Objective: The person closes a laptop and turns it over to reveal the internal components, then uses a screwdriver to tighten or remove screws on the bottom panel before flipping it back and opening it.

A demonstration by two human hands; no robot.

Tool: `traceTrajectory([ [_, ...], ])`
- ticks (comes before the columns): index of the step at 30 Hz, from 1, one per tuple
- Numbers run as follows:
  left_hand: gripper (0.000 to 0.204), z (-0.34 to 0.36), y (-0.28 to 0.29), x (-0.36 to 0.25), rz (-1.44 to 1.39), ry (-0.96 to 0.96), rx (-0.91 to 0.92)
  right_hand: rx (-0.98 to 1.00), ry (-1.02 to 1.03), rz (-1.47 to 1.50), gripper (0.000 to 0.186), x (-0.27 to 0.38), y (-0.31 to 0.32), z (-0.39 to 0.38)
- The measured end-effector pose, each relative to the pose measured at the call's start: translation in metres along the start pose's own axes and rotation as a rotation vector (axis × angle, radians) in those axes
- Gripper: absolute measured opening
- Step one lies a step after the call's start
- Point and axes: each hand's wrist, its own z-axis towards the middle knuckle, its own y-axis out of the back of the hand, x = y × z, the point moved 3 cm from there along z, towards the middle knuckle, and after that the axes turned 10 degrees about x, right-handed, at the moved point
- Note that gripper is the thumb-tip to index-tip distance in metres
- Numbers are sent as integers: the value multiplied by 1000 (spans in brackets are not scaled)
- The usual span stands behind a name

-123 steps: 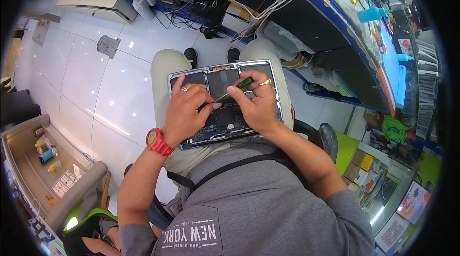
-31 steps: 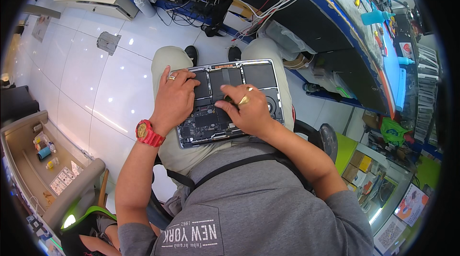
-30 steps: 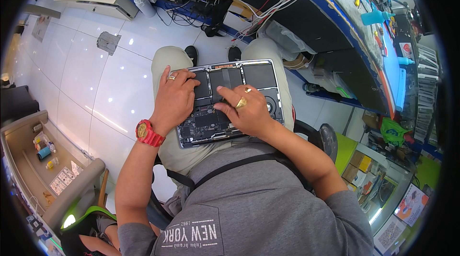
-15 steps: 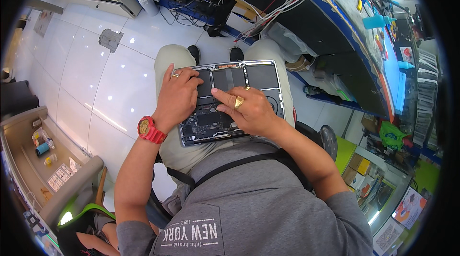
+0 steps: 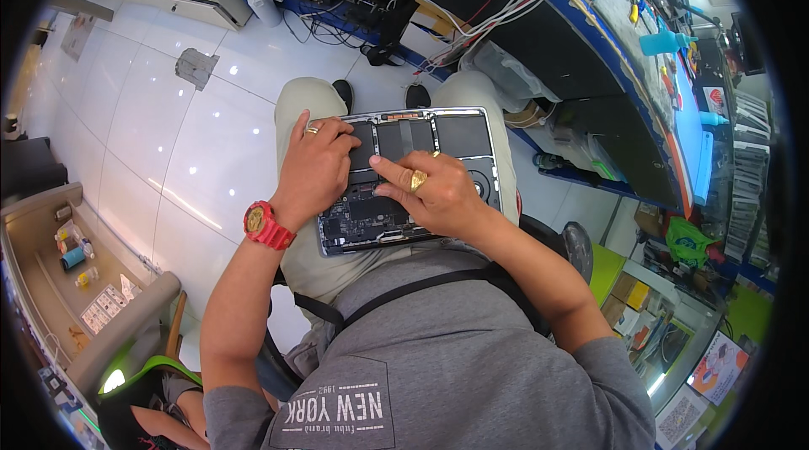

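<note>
An opened laptop [image 5: 462, 136] lies across my lap. Its inside faces up, with dark flat battery cells at the far side, a circuit board [image 5: 364, 212] nearer me and a round fan at the right. My left hand [image 5: 313, 165] rests over its left edge, the bent fingers lying apart on the leftmost battery cell. My right hand [image 5: 442, 193] reaches across the middle. Its index finger stretches left to the strip between batteries and board, the thumb is held apart below it, and the other fingers are curled and partly hidden. No tool shows in either hand.
A workbench [image 5: 619, 71] with tools and a blue bottle [image 5: 666, 41] stands at the right. White cables [image 5: 506, 24] hang from it. A beige open case [image 5: 109, 298] with small items is at the lower left. Another person [image 5: 156, 416] sits behind it, partly in view.
Almost nothing differs. My right thumb has shifted slightly left over the board, while the laptop and both hands keep nearly the same place.
</note>
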Motion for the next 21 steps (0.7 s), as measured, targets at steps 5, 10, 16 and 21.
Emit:
traceTrajectory([
  [5,28,0,0,0,-8,5,-8,-88,-13,96,53,-2,-3,3],
  [10,28,0,0,0,-16,5,-7,-82,-22,92,53,1,-1,6],
  [16,28,0,1,0,7,5,1,-2,-37,54,53,-1,0,4],
  [21,28,0,1,1,-10,6,5,6,4,-12,52,-1,0,4],
])
